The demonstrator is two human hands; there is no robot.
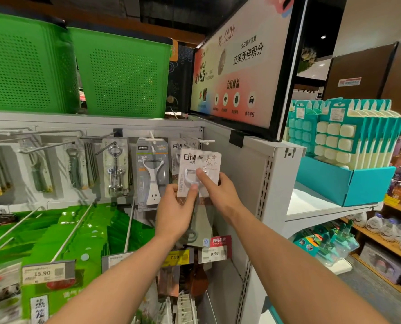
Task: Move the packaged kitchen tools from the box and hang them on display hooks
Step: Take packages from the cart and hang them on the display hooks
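A white BM peeler pack (200,163) is held up against the pegboard, its top hole just below a white display hook (206,141). My left hand (177,211) pinches the pack's lower left edge with thumb on the front. My right hand (216,190) grips its right side, thumb pressed over the peeler blister. Behind it hangs another BM pack (176,148). To the left hang a grey peeler pack (151,174) and a corkscrew pack (115,167). No box is in view.
Green perforated baskets (122,73) sit on the top shelf. A framed sign (244,59) juts out at upper right. Long bare hooks (71,232) stick out over green packets below left. Price tags (214,253) hang under my hands. A teal display box (344,183) stands on the right shelf.
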